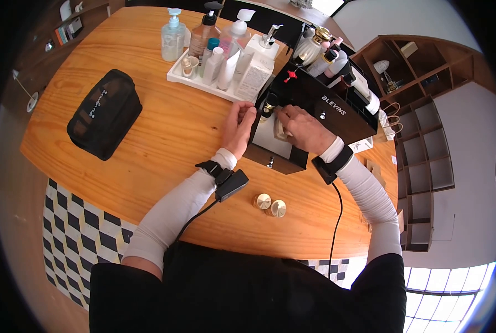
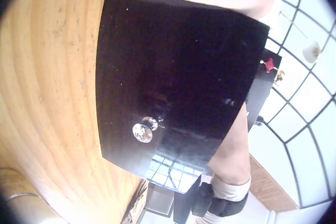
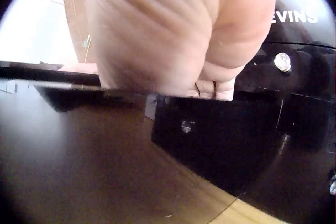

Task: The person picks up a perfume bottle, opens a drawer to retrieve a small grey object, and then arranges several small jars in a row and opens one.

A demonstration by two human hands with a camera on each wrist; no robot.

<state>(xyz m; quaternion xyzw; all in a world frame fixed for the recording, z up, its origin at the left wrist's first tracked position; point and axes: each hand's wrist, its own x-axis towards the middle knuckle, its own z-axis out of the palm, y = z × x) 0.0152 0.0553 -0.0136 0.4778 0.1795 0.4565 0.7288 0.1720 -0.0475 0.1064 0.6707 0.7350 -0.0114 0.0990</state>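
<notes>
A black drawer (image 1: 284, 162) with a crystal knob (image 2: 143, 132) is pulled out of the black cosmetics organizer (image 1: 350, 125). My right hand (image 1: 309, 132) reaches down into it, fingers curled on a small pale tan item (image 1: 280, 132), mostly covered by the hand. Beyond those fingers, a gold-and-dark container (image 1: 268, 106) stands at the drawer's inner end. A white surface (image 1: 270, 141) shows inside. My left hand (image 1: 239, 129) rests along the drawer's left side, fingers loosely bent, holding nothing visible. In the right wrist view, the drawer wall (image 3: 79, 150) hides the right fingertips.
Two gold-lidded jars (image 1: 263, 201) stand near the table's front edge. A white tray (image 1: 203, 87) of pump bottles and tubes sits behind the left hand. At left lies a black mesh pouch (image 1: 106, 114). More bottles (image 1: 314, 53) crowd the organizer's top. A cable (image 1: 339, 222) trails from the right wrist.
</notes>
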